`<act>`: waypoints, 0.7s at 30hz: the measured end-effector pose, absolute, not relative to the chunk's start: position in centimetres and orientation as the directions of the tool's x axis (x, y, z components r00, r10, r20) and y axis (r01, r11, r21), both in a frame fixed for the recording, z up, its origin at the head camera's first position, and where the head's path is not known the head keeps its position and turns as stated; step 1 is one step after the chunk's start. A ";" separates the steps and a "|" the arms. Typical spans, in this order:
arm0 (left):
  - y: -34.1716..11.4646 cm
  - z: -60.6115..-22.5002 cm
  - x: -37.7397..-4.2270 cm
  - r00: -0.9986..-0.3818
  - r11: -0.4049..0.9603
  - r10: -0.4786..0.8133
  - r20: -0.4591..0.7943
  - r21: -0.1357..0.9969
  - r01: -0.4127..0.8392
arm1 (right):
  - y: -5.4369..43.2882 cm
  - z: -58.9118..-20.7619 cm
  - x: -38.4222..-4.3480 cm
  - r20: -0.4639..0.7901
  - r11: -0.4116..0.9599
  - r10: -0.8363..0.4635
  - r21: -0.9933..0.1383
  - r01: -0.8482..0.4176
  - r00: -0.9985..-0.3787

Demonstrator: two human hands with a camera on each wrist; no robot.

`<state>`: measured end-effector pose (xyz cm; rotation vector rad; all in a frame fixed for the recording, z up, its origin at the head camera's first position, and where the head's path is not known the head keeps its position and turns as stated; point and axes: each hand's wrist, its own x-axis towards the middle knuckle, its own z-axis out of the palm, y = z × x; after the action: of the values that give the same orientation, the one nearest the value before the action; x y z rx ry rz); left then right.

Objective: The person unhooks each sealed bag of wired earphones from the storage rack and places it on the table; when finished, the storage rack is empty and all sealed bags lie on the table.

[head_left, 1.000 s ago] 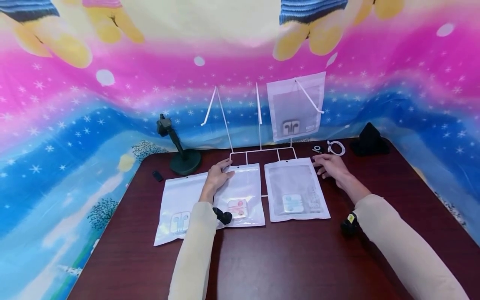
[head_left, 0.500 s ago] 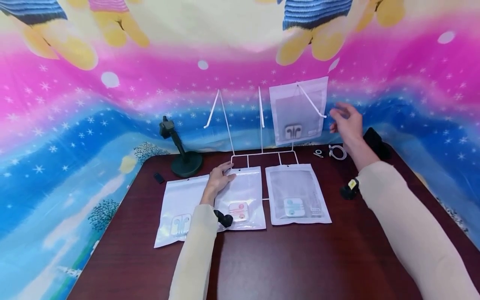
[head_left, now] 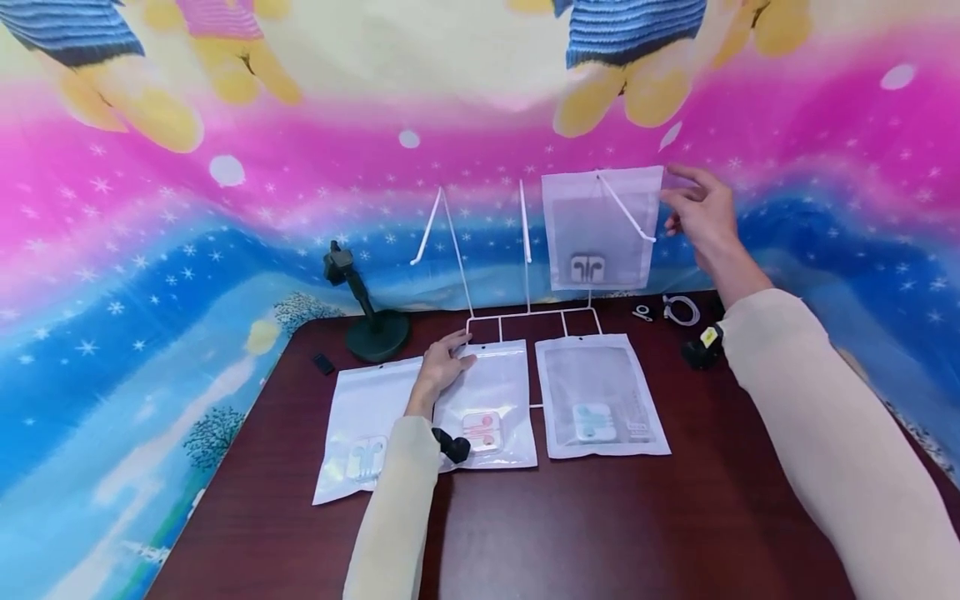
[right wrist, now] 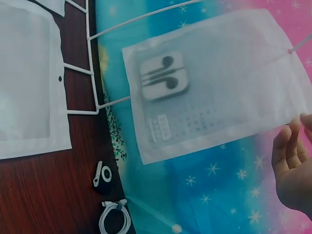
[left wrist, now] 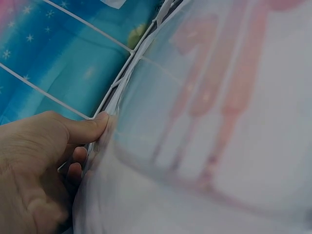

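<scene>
A white zip bag (head_left: 558, 208) holding earphones in a small square case (head_left: 587, 268) hangs from the right hook of a white wire rack (head_left: 525, 313). My right hand (head_left: 705, 208) pinches its upper right edge; in the right wrist view the fingertips (right wrist: 295, 123) meet the bag's corner. My left hand (head_left: 441, 367) is at the top left of another white bag (head_left: 504, 379), with pink earphones (head_left: 482, 431) inside. In the left wrist view its thumb (left wrist: 100, 126) pinches that bag's edge, close to the rack wire; some fingers are hidden behind.
A bag with pale green earphones (head_left: 595, 422) lies right of centre, and one with white earphones (head_left: 367, 457) lies left. A black stand (head_left: 377, 333) is at back left. A white coiled cable (head_left: 681, 311) and a small dark item (head_left: 642, 312) lie at back right.
My right hand has risen from beside the bag with green earphones to the hanging bag's upper right edge. The hanging bag now sits straighter. My left hand stays in place.
</scene>
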<state>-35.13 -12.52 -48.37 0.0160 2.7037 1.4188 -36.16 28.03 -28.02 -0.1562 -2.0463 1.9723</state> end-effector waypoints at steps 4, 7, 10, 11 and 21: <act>-12.3 -48.5 -35.1 -0.997 0.576 0.051 -0.065 0.817 -0.024 | 28.1 -28.3 -35.8 0.158 0.082 0.245 -0.986 -0.142 -0.957; -12.3 -48.3 -35.0 -0.998 0.581 0.043 -0.053 0.813 -0.018 | 28.1 -28.4 -35.6 0.178 0.132 0.201 -0.979 -0.154 -0.963; -12.3 -48.1 -35.0 -0.997 0.582 0.053 -0.059 0.813 -0.017 | 28.2 -28.3 -35.1 0.182 0.117 0.193 -0.980 -0.162 -0.964; -12.3 -48.1 -35.0 -0.997 0.582 0.055 -0.062 0.813 -0.019 | 28.3 -28.3 -34.8 0.181 0.104 0.190 -0.981 -0.164 -0.965; -12.3 -48.3 -34.9 -0.996 0.571 0.054 -0.065 0.821 -0.022 | 28.7 -28.3 -31.6 0.204 -0.106 0.121 -0.970 -0.218 -0.971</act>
<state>-34.90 -12.31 -48.31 0.0278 2.7102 1.4185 -31.61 28.75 -28.29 0.1070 -1.9312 2.1782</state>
